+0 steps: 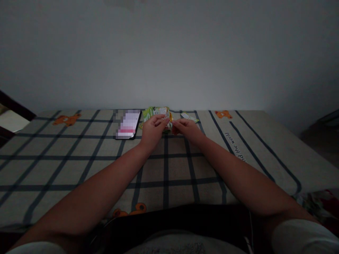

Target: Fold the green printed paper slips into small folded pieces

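A green printed plastic packet (156, 112) lies at the far side of the table, with yellow and red print toward its right end. My left hand (153, 131) is closed on the packet's near right part, thumb and forefinger pinched together. Just to the right, my right hand (189, 129) is also pinched, its fingertips at the packet's right edge. A small dark red piece (175, 130) shows below those fingertips; I cannot make out whether it is part of the packet. Behind my right hand lies a small green and white wrapper piece (189, 117).
A phone (129, 124) with a lit, blurred screen lies left of the packet. The table has a checked cloth (106, 165) with bear prints and reaches a plain wall (169, 56). A dark chair part (16, 106) stands at the left edge.
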`<state>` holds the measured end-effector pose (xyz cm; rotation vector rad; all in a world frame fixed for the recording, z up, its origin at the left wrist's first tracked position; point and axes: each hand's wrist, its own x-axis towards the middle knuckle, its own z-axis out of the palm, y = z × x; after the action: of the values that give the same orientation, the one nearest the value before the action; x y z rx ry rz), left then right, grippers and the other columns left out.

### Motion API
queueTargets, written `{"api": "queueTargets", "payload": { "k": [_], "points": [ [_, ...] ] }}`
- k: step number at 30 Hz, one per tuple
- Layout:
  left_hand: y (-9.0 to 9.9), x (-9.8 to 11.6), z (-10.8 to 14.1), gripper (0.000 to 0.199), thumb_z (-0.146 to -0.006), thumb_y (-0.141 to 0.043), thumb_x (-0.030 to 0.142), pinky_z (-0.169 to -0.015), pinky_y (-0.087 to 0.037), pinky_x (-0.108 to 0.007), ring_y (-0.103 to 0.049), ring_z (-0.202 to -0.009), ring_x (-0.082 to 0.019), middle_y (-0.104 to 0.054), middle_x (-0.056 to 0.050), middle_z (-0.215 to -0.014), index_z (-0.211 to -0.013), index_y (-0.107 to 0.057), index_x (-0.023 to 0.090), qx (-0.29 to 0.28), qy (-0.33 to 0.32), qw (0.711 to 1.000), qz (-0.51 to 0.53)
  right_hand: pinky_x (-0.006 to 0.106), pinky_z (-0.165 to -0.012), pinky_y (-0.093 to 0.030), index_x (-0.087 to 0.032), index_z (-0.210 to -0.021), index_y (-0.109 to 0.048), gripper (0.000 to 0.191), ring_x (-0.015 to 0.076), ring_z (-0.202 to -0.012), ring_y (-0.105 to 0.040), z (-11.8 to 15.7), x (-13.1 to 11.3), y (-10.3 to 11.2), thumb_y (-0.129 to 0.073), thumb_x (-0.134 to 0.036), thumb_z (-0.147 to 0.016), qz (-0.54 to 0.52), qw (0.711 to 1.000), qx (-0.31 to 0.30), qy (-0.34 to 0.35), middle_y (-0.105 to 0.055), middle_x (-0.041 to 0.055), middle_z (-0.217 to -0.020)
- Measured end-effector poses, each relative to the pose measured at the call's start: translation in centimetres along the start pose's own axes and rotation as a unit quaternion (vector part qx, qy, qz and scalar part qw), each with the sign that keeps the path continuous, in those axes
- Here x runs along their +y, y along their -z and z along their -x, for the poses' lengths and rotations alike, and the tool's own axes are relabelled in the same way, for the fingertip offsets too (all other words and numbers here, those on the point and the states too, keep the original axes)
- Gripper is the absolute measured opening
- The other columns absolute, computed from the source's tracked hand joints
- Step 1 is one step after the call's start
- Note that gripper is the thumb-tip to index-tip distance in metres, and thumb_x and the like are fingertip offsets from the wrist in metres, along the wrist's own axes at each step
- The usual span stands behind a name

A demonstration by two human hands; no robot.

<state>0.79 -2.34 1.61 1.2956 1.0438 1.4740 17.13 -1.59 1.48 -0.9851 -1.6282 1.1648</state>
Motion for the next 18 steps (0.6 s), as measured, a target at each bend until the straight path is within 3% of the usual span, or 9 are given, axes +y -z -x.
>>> {"api": "queueTargets", "payload": {
  "k": [5, 11, 18],
  "points": [
    [-0.08, 0.04, 0.17, 0.038, -0.070, -0.080, 0.041, -0.069, -0.052, -0.028, -0.068, -0.074, -0.016, -0.075, -0.004, -0.082, -0.097, -0.069, 0.016, -0.001, 0.002, 1.000, 0.000, 0.029, -0.064, -0.050, -0.018, -0.068, -0.066, 0.048, 0.0138, -0.062, -0.060, 0.17, -0.38, 0.10, -0.067, -0.064, -0.078, 0.022, 1.000, 0.008, 0.007, -0.067, 0.0027, -0.066],
    [-0.20, 0.01, 0.03, 0.040, -0.067, -0.082, 0.042, -0.079, -0.054, -0.031, -0.071, -0.084, -0.019, -0.077, -0.006, -0.088, -0.095, -0.069, 0.017, -0.024, 0.033, 0.999, 0.028, 0.027, -0.059, -0.044, -0.019, -0.065, -0.064, 0.049, 0.0130, -0.059, -0.056, 0.15, -0.34, 0.30, -0.062, -0.065, -0.081, 0.128, 0.990, 0.031, 0.045, -0.064, 0.0015, -0.061],
    [-0.13, -0.08, -0.01, 0.040, -0.070, -0.080, 0.043, -0.075, -0.054, -0.030, -0.070, -0.078, -0.018, -0.075, -0.004, -0.082, -0.099, -0.069, 0.017, 0.006, -0.008, 1.000, 0.004, 0.028, -0.064, -0.048, -0.018, -0.070, -0.066, 0.051, 0.0145, -0.063, -0.060, 0.20, -0.33, 0.05, -0.059, -0.067, -0.082, 0.065, 0.998, -0.011, 0.012, -0.066, 0.0029, -0.065]
  ]
}}
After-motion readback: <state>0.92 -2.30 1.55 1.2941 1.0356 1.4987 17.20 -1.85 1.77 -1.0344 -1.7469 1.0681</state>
